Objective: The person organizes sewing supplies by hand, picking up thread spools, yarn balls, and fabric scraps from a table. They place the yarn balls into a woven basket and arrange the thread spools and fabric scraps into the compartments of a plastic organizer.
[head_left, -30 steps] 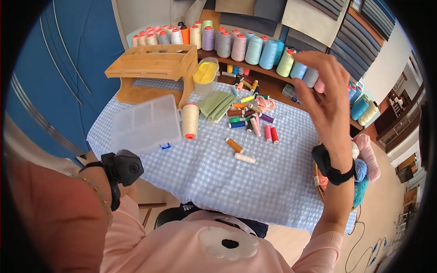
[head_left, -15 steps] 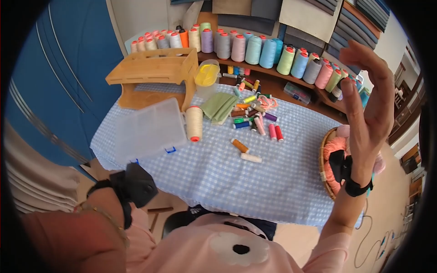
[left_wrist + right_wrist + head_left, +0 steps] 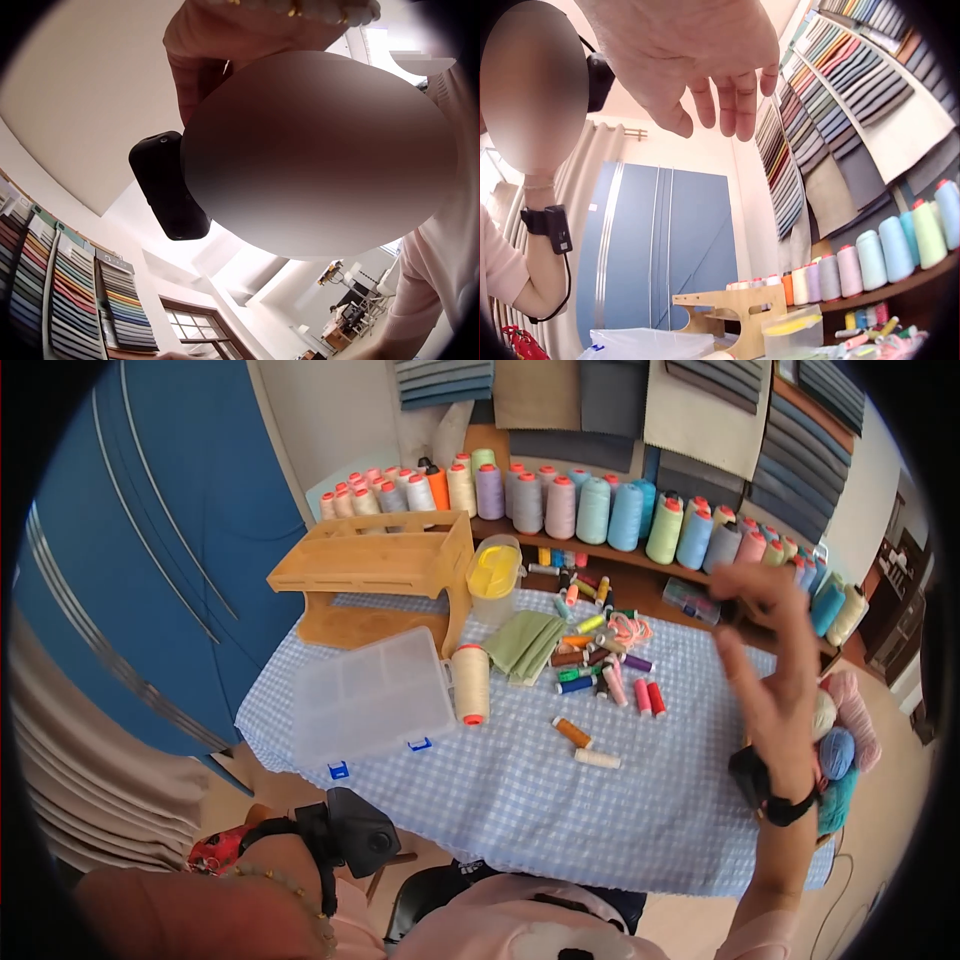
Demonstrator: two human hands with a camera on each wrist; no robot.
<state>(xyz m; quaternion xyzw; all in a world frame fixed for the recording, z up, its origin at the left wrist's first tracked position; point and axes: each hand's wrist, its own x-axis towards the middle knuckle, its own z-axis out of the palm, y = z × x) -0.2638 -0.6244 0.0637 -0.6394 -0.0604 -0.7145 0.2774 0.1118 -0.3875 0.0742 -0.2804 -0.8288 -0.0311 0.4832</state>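
My right hand [image 3: 775,670] is raised in the air over the right side of the table, fingers spread and loosely bent, holding nothing. Nearest below it is a basket with yarn balls [image 3: 836,753], partly covered by the hand and wrist. In the left wrist view my left hand [image 3: 247,34] is up beside the head, close to a black head camera [image 3: 172,184]. Its fingers are largely hidden, so I cannot tell whether they grip anything. On the gingham tablecloth [image 3: 520,810] lie a brown thread spool [image 3: 572,733] and a white spool [image 3: 598,758].
A clear lidded box [image 3: 370,700], a cream thread cone [image 3: 471,685] and a folded green cloth [image 3: 525,645] sit mid-table. Behind them are a wooden stand [image 3: 365,570] and a yellow-topped tub [image 3: 494,575]. Several thread cones [image 3: 560,508] line the shelf; small spools [image 3: 655,698] lie scattered.
My right hand swung right, then came back left and a little lower. The head view has shifted, so the table appears lower and farther right. The things on the table have not moved.
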